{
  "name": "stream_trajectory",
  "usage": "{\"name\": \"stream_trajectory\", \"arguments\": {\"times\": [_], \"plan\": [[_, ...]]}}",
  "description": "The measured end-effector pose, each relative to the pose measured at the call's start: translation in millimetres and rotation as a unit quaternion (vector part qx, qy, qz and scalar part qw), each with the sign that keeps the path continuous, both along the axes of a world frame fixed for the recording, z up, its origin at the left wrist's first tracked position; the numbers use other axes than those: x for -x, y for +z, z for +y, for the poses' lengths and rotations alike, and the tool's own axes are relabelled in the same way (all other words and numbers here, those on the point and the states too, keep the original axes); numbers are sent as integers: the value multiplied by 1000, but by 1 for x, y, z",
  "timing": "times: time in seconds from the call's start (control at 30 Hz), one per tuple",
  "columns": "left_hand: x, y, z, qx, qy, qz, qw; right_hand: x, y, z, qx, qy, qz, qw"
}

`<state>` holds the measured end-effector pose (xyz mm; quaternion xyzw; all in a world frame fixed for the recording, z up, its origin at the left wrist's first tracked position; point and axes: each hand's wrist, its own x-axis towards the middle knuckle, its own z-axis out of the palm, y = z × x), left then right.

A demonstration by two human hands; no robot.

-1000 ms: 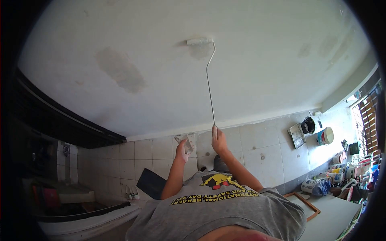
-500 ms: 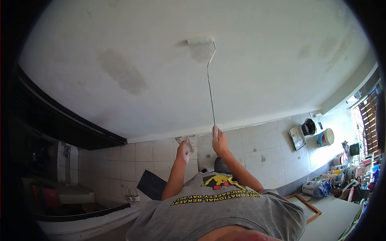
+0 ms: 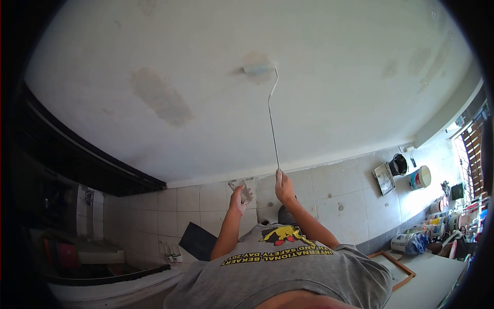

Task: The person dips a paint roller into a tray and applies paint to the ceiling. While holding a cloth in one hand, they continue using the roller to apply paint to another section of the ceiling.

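My right hand [image 3: 283, 188] is closed around the handle end of a paint roller [image 3: 272, 121]. Its long thin rod runs up to the white wall [image 3: 329, 67], where the pale sleeve lies over a beige patch. On the left, my left hand [image 3: 239, 199] has its fingers and thumb around a small, whitish, angular thing [image 3: 245, 191], whose kind I cannot tell. It is held low in front of my body, beside the roller handle and apart from it.
At the right, a paint tray [image 3: 384, 179], a black bucket [image 3: 399, 165] and a pail [image 3: 421, 177] stand on the tiled floor [image 3: 329, 213]. Several paint containers crowd the far right. A wooden frame [image 3: 409, 280] and a dark mat [image 3: 198, 241] lie nearer me. A dark opening is at left.
The roller sleeve has moved down the wall, from the lower part of the beige patch's earlier view onto its middle. My right hand has come slightly lower; both hands keep their hold.
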<state>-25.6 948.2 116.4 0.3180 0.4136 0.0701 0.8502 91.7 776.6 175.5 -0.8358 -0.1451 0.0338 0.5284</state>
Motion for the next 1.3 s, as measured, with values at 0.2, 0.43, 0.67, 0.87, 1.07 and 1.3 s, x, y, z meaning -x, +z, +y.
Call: {"name": "stream_trajectory", "arguments": {"times": [0.2, 0.43, 0.67, 0.87, 1.07, 1.3], "plan": [[-7, -15, 6, 9, -34, -15, 999, -23, 49, 8, 6, 19, 2, 1000], [-2, 5, 0, -8, -55, 25, 998, 8, -51, -1, 29, 1, 57, 998], [-2, -4, 11, -1, -34, 5, 999, -15, 3, 19, -25, 3, -8, 1000], [1, 0, 11, -6, -32, 18, 999, -13, -62, 10, -66, 31, 170, 983], [9, 0, 18, -4, -4, 25, 1000, -9, -68, -2, -94, 27, 375, 922], [0, 6, 25, -19, 2, 11, 1000, -32, -30, 3, -114, 31, 355, 927]]}}
